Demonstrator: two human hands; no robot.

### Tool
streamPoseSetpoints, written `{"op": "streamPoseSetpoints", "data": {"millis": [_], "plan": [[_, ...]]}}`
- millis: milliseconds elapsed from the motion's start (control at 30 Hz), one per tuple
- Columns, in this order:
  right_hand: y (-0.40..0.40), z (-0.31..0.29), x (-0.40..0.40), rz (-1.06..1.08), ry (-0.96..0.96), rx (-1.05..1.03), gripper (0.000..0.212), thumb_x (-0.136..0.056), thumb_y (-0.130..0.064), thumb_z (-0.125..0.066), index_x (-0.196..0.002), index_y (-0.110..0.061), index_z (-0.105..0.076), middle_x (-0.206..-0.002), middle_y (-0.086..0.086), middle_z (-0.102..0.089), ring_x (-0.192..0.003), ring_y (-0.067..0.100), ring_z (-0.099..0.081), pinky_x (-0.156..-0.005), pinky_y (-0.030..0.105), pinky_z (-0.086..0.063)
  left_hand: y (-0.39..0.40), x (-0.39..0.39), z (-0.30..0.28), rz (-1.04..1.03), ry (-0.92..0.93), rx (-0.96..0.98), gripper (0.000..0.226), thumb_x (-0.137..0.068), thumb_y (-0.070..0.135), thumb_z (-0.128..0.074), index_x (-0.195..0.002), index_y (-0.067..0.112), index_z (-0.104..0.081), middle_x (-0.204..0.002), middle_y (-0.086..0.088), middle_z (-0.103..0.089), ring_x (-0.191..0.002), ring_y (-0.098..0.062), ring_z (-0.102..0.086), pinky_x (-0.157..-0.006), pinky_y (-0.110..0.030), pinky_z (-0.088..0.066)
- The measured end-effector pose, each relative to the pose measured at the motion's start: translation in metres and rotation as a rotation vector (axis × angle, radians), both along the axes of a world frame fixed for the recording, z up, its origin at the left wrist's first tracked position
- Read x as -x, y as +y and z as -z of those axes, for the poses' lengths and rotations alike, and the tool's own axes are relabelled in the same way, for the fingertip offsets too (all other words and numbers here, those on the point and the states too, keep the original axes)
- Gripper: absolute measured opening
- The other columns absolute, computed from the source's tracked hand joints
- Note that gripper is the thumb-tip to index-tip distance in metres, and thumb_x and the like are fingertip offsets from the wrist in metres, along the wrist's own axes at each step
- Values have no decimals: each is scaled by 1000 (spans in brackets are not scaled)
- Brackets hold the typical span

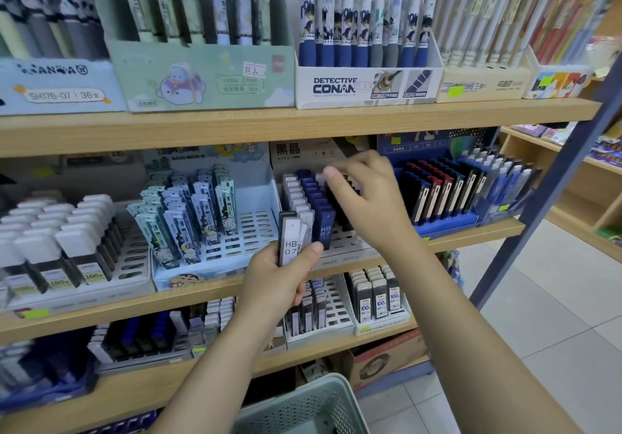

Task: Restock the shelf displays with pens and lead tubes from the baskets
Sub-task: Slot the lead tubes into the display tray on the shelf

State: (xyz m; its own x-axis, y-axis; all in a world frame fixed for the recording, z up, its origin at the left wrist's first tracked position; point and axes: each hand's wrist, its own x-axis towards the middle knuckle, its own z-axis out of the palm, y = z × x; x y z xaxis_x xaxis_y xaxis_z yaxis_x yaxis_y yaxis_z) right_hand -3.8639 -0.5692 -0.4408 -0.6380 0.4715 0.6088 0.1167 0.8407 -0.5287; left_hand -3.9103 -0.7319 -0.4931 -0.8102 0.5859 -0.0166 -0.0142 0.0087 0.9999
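Note:
My left hand (282, 278) grips a small stack of grey and white lead tubes (292, 241) marked HB 0.7, held upright in front of the middle shelf. My right hand (367, 194) reaches into the lead tube display tray (346, 243) on that shelf, fingers curled over the black tubes at its right side; whether it pinches one is hidden. Rows of white tubes (296, 194) and dark blue tubes (318, 198) stand in the tray's slots. A grey perforated basket (303, 410) sits below at the bottom edge.
Pen boxes line the top shelf, among them a Detective Conan box (368, 85). Other lead tube displays flank the tray, cartoon-printed ones (198, 211) left and a blue rack (447, 194) right. A blue metal post (552, 177) slants at the right. A cardboard box (380, 359) sits under the shelves.

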Motion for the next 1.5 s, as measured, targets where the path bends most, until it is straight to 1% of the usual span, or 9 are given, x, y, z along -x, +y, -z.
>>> {"op": "streamPoseSetpoints", "data": {"millis": [100,233,400,567,833,933,1133,1333,1500], "plan": [[-15,-6,-21,-146,171,171,30,-95,-34,-64,-79,-10,-74,-75,2,-61,-77,10,-55,-70,27,-42,-1,-2,-5,59,-14,23,21,-89,33,-73,-84,16,-62,-54,1,-47,-44,-13,-39,-43,-20,-36],[-30,-15,-36,-437,-95,396,17,-83,-25,-80,-92,-14,-71,-77,8,-66,-66,11,-58,-64,28,-52,-1,-6,-12,165,-4,23,24,-88,30,-74,-86,15,-56,-54,4,-45,-44,-11,-38,-42,-20,-33],[-32,-7,-40,-487,-81,626,24,-85,-9,-78,-100,-7,-60,-77,11,-60,-53,13,-56,-47,21,-44,-2,-14,-13,235,32,-9,18,-91,26,-71,-82,18,-58,-53,4,-46,-47,-13,-37,-47,-24,-28],[-28,7,-43,-538,-19,833,10,-92,-10,-69,-97,-3,-63,-65,7,-64,-53,18,-57,-47,25,-46,-1,-14,-15,199,65,-64,23,-95,36,-63,-85,17,-56,-58,1,-47,-48,-11,-39,-42,-19,-32],[-17,13,-39,-450,197,998,13,-95,-10,-65,-104,-1,-66,-76,13,-69,-58,20,-61,-53,26,-51,4,-14,-13,124,44,-31,36,-98,48,-53,-103,14,-63,-67,0,-59,-50,-9,-46,-45,-19,-37],[-7,10,-42,-383,257,957,18,-95,-12,-65,-109,0,-66,-75,11,-69,-57,19,-61,-52,27,-51,5,-12,-10,116,61,-20,32,-100,42,-53,-103,11,-62,-68,-1,-59,-50,-8,-47,-44,-16,-37],[10,-1,-41,-221,218,689,4,-95,-13,-67,-97,-12,-70,-73,4,-69,-57,21,-63,-52,27,-54,2,-6,-8,115,57,-12,31,-98,41,-57,-104,11,-63,-71,-1,-61,-58,-13,-52,-46,-17,-39],[15,-10,-18,-260,132,581,9,-95,-7,-66,-103,-9,-68,-90,10,-68,-69,24,-69,-65,34,-62,3,-3,-7,79,34,-15,31,-98,41,-58,-102,10,-63,-67,0,-60,-54,-12,-50,-45,-18,-37],[31,-13,2,-224,59,373,13,-91,-15,-73,-95,-27,-73,-92,-7,-72,-86,18,-69,-83,36,-58,3,0,-6,60,24,-21,34,-97,42,-59,-103,10,-64,-66,1,-60,-54,-12,-51,-50,-21,-41]]}}
